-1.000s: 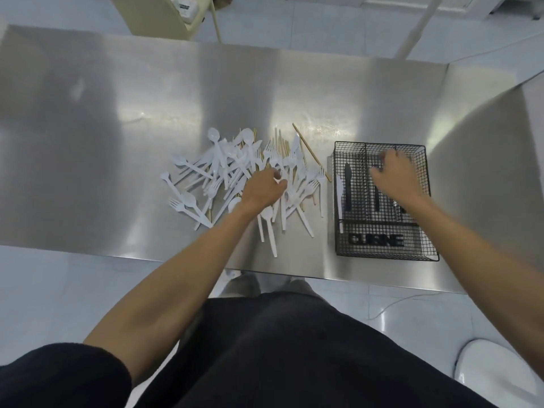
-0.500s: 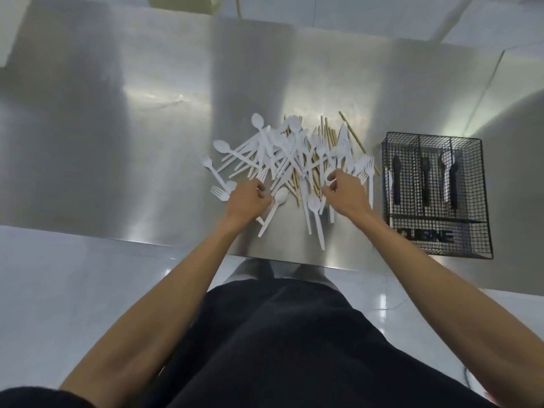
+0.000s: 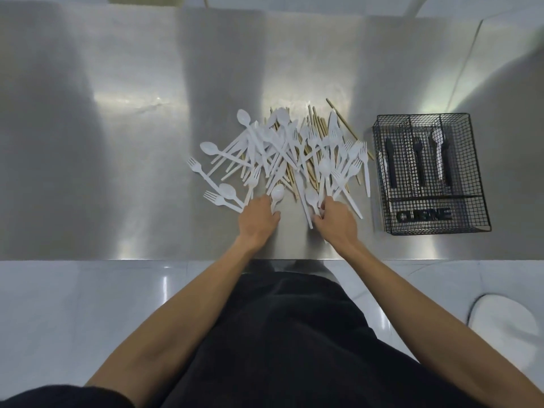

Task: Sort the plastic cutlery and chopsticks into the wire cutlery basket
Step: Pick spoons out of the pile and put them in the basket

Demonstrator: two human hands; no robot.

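Note:
A tangled pile of white plastic forks, spoons and knives (image 3: 282,151) mixed with wooden chopsticks (image 3: 319,128) lies mid-table. My left hand (image 3: 257,220) sits at the pile's near edge, its fingers pinching the handle of a white spoon (image 3: 277,193). My right hand (image 3: 337,220) is beside it, fingers curled over the handle end of another white spoon (image 3: 311,198). To the right stands the black wire cutlery basket (image 3: 477,201), divided into compartments with black knife, fork and spoon marks. A single white spoon (image 3: 438,148) lies in its right compartment.
The steel table (image 3: 117,172) has its front edge just behind my wrists, with white floor below. A white rounded object (image 3: 500,325) sits on the floor at the lower right. My dark clothing fills the bottom middle.
My right hand left the basket and came to the pile's near edge. My left hand slid toward me along the pile. Both now rest on spoon handles.

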